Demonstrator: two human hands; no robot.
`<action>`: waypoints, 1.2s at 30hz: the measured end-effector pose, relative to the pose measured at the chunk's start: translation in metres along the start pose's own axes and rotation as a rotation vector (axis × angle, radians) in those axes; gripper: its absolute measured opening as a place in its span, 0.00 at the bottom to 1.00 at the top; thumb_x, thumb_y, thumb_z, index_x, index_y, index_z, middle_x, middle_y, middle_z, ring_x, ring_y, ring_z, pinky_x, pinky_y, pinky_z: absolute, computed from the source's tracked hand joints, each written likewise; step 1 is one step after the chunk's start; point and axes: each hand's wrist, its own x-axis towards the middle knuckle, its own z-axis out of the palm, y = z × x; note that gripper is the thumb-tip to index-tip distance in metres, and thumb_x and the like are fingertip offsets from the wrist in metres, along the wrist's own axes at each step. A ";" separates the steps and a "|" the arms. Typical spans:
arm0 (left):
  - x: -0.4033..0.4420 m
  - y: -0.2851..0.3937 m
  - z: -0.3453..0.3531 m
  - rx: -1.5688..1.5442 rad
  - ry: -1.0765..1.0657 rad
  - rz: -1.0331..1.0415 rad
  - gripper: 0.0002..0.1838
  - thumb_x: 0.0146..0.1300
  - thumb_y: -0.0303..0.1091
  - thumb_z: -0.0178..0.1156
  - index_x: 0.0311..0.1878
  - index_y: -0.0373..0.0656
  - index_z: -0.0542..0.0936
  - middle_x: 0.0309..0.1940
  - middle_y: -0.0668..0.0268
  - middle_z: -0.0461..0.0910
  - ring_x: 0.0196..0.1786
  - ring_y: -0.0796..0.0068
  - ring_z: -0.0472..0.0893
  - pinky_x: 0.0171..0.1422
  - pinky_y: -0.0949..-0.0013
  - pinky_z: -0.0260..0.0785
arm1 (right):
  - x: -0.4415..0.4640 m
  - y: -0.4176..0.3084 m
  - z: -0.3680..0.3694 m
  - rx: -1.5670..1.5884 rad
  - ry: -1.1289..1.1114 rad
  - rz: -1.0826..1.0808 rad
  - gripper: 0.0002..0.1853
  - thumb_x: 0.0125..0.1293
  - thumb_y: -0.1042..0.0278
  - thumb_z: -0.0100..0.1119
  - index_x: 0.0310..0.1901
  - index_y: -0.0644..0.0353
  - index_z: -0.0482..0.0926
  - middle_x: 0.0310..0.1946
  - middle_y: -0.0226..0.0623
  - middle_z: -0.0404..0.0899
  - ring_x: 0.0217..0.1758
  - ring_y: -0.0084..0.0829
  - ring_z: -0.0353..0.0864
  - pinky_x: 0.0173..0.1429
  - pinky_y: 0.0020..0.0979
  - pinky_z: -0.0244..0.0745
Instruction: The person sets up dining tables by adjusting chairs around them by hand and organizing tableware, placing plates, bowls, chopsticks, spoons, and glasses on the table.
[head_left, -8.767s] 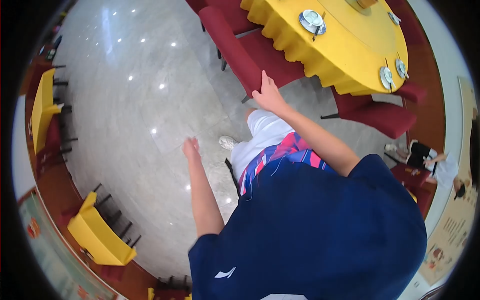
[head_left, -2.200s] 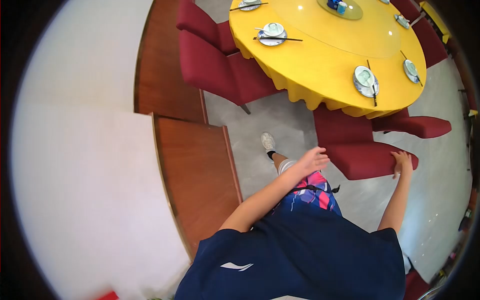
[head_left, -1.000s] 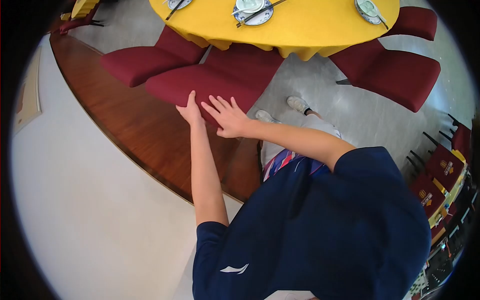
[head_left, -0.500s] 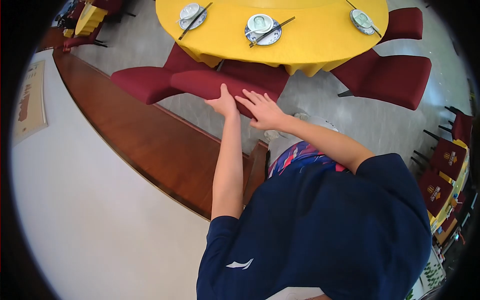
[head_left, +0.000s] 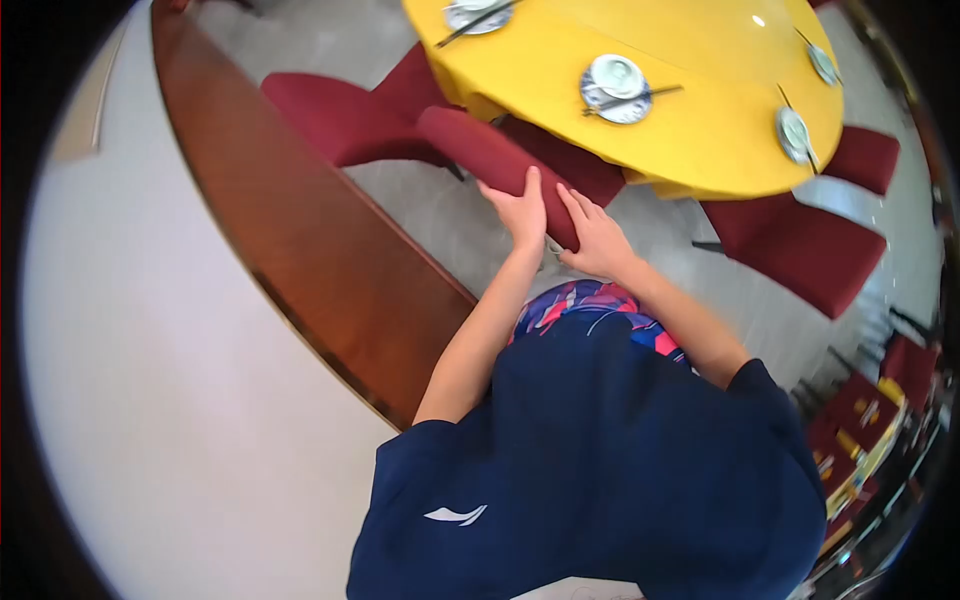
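A dark red upholstered chair (head_left: 490, 150) stands just above the middle of the frame, its backrest running aslant from upper left to lower right and its seat partly under the edge of the yellow-clothed table (head_left: 705, 105).

Both hands are on that backrest, side by side near its lower right end. The left hand (head_left: 522, 212) has its thumb pointing up along the red fabric, well spread from the fingers, which reach toward the upper left at the backrest's outer side. The right hand (head_left: 602, 240) lays its fingers, slightly parted, over the upper side, with the thumb apart from them by the lower end. Both touch the chair; how firmly either one closes on it I cannot tell, since part of the fingers is hidden.

On the table, above the hands, a bowl (head_left: 616, 74) sits on a blue-and-white plate (head_left: 598, 100), with chopsticks (head_left: 658, 93) lying across. Other settings show toward the upper left and upper right.

A second red chair (head_left: 340, 118) is at upper left, and another (head_left: 815, 258) at right. A brown wooden ledge (head_left: 330, 270) curves down the left side beside a pale wall (head_left: 180, 350). The wearer's dark blue shirt (head_left: 590, 440) fills the lower middle.
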 end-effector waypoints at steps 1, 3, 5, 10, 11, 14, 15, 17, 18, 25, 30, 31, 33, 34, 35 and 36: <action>0.003 0.000 -0.004 0.012 -0.079 0.011 0.51 0.60 0.39 0.68 0.74 0.30 0.44 0.69 0.39 0.60 0.68 0.51 0.68 0.72 0.58 0.60 | 0.007 -0.002 0.001 0.010 -0.033 -0.037 0.56 0.44 0.59 0.69 0.76 0.52 0.49 0.67 0.58 0.63 0.65 0.55 0.69 0.64 0.48 0.71; 0.012 -0.003 -0.014 0.035 -0.065 -0.033 0.51 0.60 0.43 0.67 0.74 0.30 0.45 0.68 0.41 0.62 0.67 0.50 0.69 0.71 0.59 0.61 | 0.020 -0.005 0.006 -0.053 -0.041 0.057 0.57 0.45 0.57 0.71 0.76 0.53 0.48 0.67 0.57 0.62 0.65 0.55 0.69 0.64 0.48 0.71; 0.022 -0.011 -0.022 0.038 -0.194 -0.069 0.51 0.60 0.47 0.67 0.74 0.32 0.47 0.65 0.43 0.67 0.65 0.52 0.72 0.69 0.59 0.64 | 0.048 -0.010 0.010 -0.067 -0.073 -0.003 0.56 0.47 0.58 0.71 0.76 0.55 0.47 0.67 0.57 0.63 0.64 0.54 0.70 0.63 0.47 0.72; 0.069 -0.011 -0.062 -0.135 -0.263 -0.372 0.39 0.65 0.51 0.63 0.69 0.32 0.63 0.53 0.54 0.80 0.51 0.65 0.82 0.55 0.66 0.73 | 0.129 -0.041 0.027 -0.091 -0.013 -0.135 0.55 0.50 0.64 0.70 0.76 0.55 0.45 0.66 0.64 0.61 0.62 0.59 0.70 0.61 0.47 0.74; 0.081 -0.016 -0.076 -0.155 -0.368 -0.416 0.36 0.66 0.50 0.62 0.67 0.33 0.66 0.51 0.55 0.81 0.49 0.67 0.82 0.52 0.68 0.73 | 0.142 -0.045 0.033 -0.088 -0.014 -0.123 0.55 0.50 0.64 0.70 0.76 0.55 0.45 0.65 0.66 0.61 0.62 0.61 0.70 0.61 0.47 0.74; 0.114 -0.048 -0.136 -0.122 -0.446 -0.532 0.29 0.70 0.50 0.57 0.64 0.38 0.71 0.50 0.59 0.82 0.49 0.70 0.82 0.51 0.68 0.73 | 0.178 -0.063 0.036 -0.100 -0.051 -0.068 0.57 0.50 0.64 0.72 0.77 0.55 0.42 0.67 0.64 0.59 0.60 0.62 0.71 0.60 0.47 0.75; 0.120 -0.064 -0.160 -0.064 -0.432 -0.578 0.25 0.72 0.50 0.54 0.63 0.42 0.73 0.50 0.61 0.82 0.51 0.71 0.81 0.53 0.66 0.72 | 0.190 -0.067 0.039 -0.123 -0.061 -0.065 0.57 0.50 0.64 0.72 0.77 0.55 0.42 0.67 0.63 0.58 0.60 0.62 0.71 0.60 0.47 0.75; 0.131 -0.099 -0.215 0.043 -0.297 -0.530 0.23 0.72 0.47 0.53 0.61 0.42 0.74 0.50 0.61 0.82 0.50 0.72 0.81 0.53 0.67 0.72 | 0.214 -0.075 0.048 -0.163 -0.077 -0.022 0.58 0.49 0.63 0.73 0.76 0.57 0.42 0.68 0.62 0.59 0.61 0.60 0.71 0.62 0.47 0.74; 0.135 -0.116 -0.246 0.023 -0.207 -0.554 0.22 0.71 0.46 0.54 0.59 0.41 0.75 0.46 0.62 0.83 0.47 0.74 0.82 0.48 0.70 0.72 | 0.227 -0.077 0.054 -0.194 -0.036 -0.065 0.57 0.49 0.62 0.73 0.76 0.59 0.43 0.67 0.61 0.60 0.62 0.60 0.71 0.62 0.47 0.73; 0.112 -0.167 -0.398 0.057 0.221 -0.855 0.20 0.70 0.45 0.55 0.58 0.44 0.76 0.45 0.65 0.83 0.45 0.76 0.82 0.47 0.71 0.71 | 0.329 -0.103 0.093 -0.314 0.036 -0.002 0.42 0.55 0.55 0.67 0.69 0.60 0.60 0.58 0.54 0.73 0.57 0.53 0.76 0.59 0.45 0.74; 0.099 -0.164 -0.444 0.007 0.249 -0.789 0.21 0.70 0.41 0.56 0.62 0.43 0.74 0.48 0.64 0.81 0.50 0.76 0.78 0.52 0.71 0.69 | 0.352 -0.098 0.102 -0.354 -0.025 -0.015 0.28 0.58 0.54 0.62 0.59 0.56 0.74 0.45 0.48 0.83 0.47 0.51 0.82 0.53 0.45 0.77; 0.098 -0.164 -0.449 0.036 0.181 -0.722 0.21 0.70 0.40 0.56 0.63 0.43 0.74 0.48 0.64 0.81 0.50 0.77 0.78 0.52 0.71 0.69 | 0.350 -0.097 0.100 -0.365 -0.054 -0.009 0.21 0.58 0.54 0.60 0.50 0.57 0.79 0.39 0.47 0.84 0.43 0.50 0.83 0.51 0.45 0.78; 0.094 -0.170 -0.449 0.050 0.143 -0.765 0.22 0.69 0.37 0.57 0.64 0.42 0.73 0.45 0.66 0.80 0.48 0.78 0.76 0.51 0.73 0.68 | 0.350 -0.101 0.100 -0.380 -0.070 -0.017 0.17 0.58 0.54 0.59 0.42 0.57 0.83 0.33 0.46 0.85 0.40 0.50 0.84 0.48 0.45 0.78; 0.093 -0.180 -0.450 0.135 0.060 -0.728 0.23 0.70 0.42 0.56 0.66 0.48 0.71 0.56 0.66 0.78 0.58 0.73 0.75 0.60 0.65 0.66 | 0.349 -0.104 0.100 -0.435 -0.085 0.031 0.16 0.58 0.53 0.58 0.35 0.58 0.84 0.30 0.48 0.84 0.38 0.50 0.84 0.47 0.46 0.78; 0.091 -0.187 -0.451 0.127 0.061 -0.717 0.23 0.70 0.42 0.56 0.66 0.48 0.71 0.56 0.66 0.78 0.58 0.73 0.75 0.60 0.65 0.66 | 0.349 -0.109 0.100 -0.487 -0.099 0.083 0.16 0.58 0.53 0.57 0.29 0.58 0.84 0.28 0.49 0.83 0.36 0.51 0.84 0.45 0.46 0.78; 0.092 -0.184 -0.447 0.064 0.112 -0.713 0.23 0.70 0.40 0.57 0.65 0.43 0.72 0.49 0.66 0.78 0.51 0.76 0.75 0.55 0.70 0.67 | 0.350 -0.110 0.101 -0.489 -0.085 0.079 0.16 0.58 0.53 0.57 0.29 0.58 0.84 0.28 0.49 0.83 0.36 0.51 0.84 0.45 0.46 0.78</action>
